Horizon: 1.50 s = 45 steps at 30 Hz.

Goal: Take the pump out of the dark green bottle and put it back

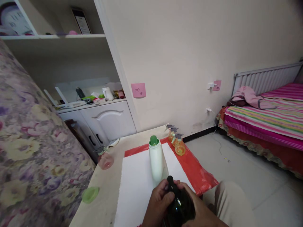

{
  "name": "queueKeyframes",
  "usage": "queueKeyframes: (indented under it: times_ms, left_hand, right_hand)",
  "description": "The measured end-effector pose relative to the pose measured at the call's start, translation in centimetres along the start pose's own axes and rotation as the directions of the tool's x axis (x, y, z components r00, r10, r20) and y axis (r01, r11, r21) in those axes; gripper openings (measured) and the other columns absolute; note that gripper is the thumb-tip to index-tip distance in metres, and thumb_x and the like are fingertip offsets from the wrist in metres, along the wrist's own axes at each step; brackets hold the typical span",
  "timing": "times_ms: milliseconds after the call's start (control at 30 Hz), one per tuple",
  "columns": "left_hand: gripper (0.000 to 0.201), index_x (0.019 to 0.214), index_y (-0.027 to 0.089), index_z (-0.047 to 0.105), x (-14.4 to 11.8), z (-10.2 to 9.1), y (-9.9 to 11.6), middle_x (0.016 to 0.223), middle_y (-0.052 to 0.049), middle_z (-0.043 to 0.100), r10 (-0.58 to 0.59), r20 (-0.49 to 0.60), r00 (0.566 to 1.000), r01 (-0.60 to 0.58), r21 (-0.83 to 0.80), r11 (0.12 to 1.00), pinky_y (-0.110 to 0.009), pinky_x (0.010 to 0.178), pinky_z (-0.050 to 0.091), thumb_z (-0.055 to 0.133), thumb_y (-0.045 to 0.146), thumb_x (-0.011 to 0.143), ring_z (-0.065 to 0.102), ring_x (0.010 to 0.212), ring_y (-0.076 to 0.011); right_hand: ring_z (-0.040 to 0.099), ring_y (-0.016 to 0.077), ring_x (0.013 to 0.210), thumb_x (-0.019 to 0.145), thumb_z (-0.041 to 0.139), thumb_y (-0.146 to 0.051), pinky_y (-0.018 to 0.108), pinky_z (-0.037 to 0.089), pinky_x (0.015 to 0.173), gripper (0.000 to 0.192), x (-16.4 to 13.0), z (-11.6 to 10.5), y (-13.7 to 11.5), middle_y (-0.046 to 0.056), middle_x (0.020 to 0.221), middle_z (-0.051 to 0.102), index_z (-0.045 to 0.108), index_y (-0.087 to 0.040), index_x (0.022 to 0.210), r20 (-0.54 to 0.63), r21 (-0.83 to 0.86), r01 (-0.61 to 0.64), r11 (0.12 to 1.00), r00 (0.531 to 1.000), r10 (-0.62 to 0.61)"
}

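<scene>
Both my hands hold a dark green bottle with a black top at the bottom of the view. My left hand wraps its neck and shoulder from the left. My right hand grips its body from the right. Just beyond the bottle's top stands a tall white bottle with a green open neck on a white sheet. A loose green cap lies on the table to the left.
Orange spray bottles stand on a red sheet at the table's far edge. A pink spray bottle is at the left. A flowered cloth fills the left side. A bed stands at the right, white cabinets behind.
</scene>
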<state>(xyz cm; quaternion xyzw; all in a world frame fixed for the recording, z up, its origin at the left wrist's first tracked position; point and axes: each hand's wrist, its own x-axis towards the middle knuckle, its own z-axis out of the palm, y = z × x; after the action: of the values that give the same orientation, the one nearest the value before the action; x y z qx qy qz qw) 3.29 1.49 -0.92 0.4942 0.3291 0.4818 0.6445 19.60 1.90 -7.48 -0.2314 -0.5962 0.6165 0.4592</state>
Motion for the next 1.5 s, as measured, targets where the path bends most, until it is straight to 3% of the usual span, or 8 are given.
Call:
queueKeyframes:
  times_ms: [133, 333, 500, 667, 833, 1133, 1367, 1500]
  left_hand:
    - [0.033, 0.095, 0.018, 0.064, 0.1, 0.0, -0.5, 0.089, -0.004, 0.069, 0.051, -0.143, 0.988, -0.045, 0.042, 0.998, -0.029, 0.077, 0.047, 0.077, 0.022, 0.064, 0.063, 0.087, -0.0215]
    - [0.036, 0.104, 0.018, 0.063, -0.4, -0.3, -0.2, 0.1, -0.009, 0.069, -0.022, -0.025, 0.999, 0.022, -0.008, 1.0, -0.034, 0.082, 0.047, 0.07, 0.036, 0.073, 0.062, 0.095, -0.0253]
    - [0.038, 0.091, 0.02, 0.063, -0.1, 0.4, -0.1, 0.084, -0.002, 0.069, 0.067, -0.229, 0.971, -0.052, 0.071, 0.996, -0.029, 0.076, 0.047, 0.081, 0.022, 0.058, 0.063, 0.085, -0.0215]
    - [0.04, 0.107, 0.017, 0.064, -0.4, 0.1, 0.0, 0.105, -0.011, 0.069, -0.019, -0.052, 0.998, 0.019, -0.007, 1.0, -0.037, 0.088, 0.045, 0.07, 0.036, 0.073, 0.061, 0.101, -0.0273]
    - [0.04, 0.095, 0.018, 0.064, -0.4, 0.0, -0.7, 0.091, -0.006, 0.07, 0.042, -0.224, 0.974, -0.04, 0.015, 0.999, -0.032, 0.078, 0.048, 0.081, 0.028, 0.06, 0.064, 0.089, -0.0242]
    - [0.035, 0.09, 0.019, 0.064, -0.5, -0.1, -0.4, 0.083, -0.003, 0.068, 0.018, -0.152, 0.988, -0.022, -0.022, 1.0, -0.029, 0.073, 0.048, 0.08, 0.032, 0.062, 0.064, 0.081, -0.0212]
    - [0.039, 0.106, 0.017, 0.063, -0.6, -0.1, -0.1, 0.102, -0.01, 0.068, -0.003, -0.028, 1.0, 0.002, -0.036, 0.999, -0.035, 0.085, 0.047, 0.071, 0.036, 0.073, 0.062, 0.096, -0.0254]
    - [0.037, 0.096, 0.02, 0.063, -0.4, -0.2, -0.4, 0.091, -0.004, 0.067, 0.05, -0.114, 0.992, -0.05, 0.008, 0.999, -0.03, 0.079, 0.047, 0.08, 0.029, 0.064, 0.061, 0.089, -0.0217]
  right_hand:
    - [0.044, 0.032, 0.127, 0.048, 0.085, -0.034, 0.044, 0.034, 0.106, 0.1, 0.0, 0.5, -0.4, 0.011, 0.137, 0.047, 0.036, -0.025, 0.135, -0.017, -0.046, -0.034, 0.998, 0.999, 0.033]
    - [0.039, 0.0336, 0.131, 0.046, 0.086, -0.045, 0.044, 0.032, 0.107, 0.1, 0.1, 0.5, 0.4, 0.012, 0.139, 0.045, 0.041, -0.025, 0.133, -0.034, -0.053, -0.016, 0.998, 0.999, 0.014]
    - [0.04, 0.0336, 0.131, 0.046, 0.086, -0.04, 0.046, 0.031, 0.108, 0.103, 0.2, 0.7, -0.1, 0.011, 0.14, 0.045, 0.038, -0.026, 0.136, -0.006, -0.035, -0.033, 0.999, 0.999, 0.033]
    - [0.038, 0.0324, 0.133, 0.048, 0.084, -0.028, 0.044, 0.032, 0.108, 0.098, 0.0, 0.7, -0.4, 0.011, 0.144, 0.041, 0.038, -0.025, 0.134, -0.013, 0.028, -0.004, 1.0, 1.0, 0.005]
    - [0.042, 0.0314, 0.13, 0.049, 0.082, -0.019, 0.044, 0.033, 0.108, 0.097, -0.1, 0.8, -0.5, 0.01, 0.14, 0.047, 0.038, -0.025, 0.134, -0.002, 0.034, -0.022, 0.999, 1.0, 0.022]
    - [0.042, 0.0313, 0.13, 0.048, 0.082, -0.02, 0.043, 0.033, 0.107, 0.096, -0.1, 1.0, -1.0, 0.009, 0.137, 0.048, 0.039, -0.026, 0.133, 0.005, 0.024, -0.027, 0.999, 1.0, 0.027]
    - [0.042, 0.0327, 0.129, 0.05, 0.084, -0.04, 0.044, 0.033, 0.107, 0.095, 0.0, 1.0, -0.6, 0.011, 0.141, 0.043, 0.04, -0.026, 0.133, -0.005, 0.002, -0.021, 1.0, 1.0, 0.021]
    - [0.042, 0.0331, 0.129, 0.05, 0.083, -0.043, 0.046, 0.034, 0.105, 0.099, -0.1, 1.1, -0.6, 0.011, 0.135, 0.05, 0.036, -0.026, 0.136, -0.004, -0.013, -0.061, 0.998, 0.998, 0.061]
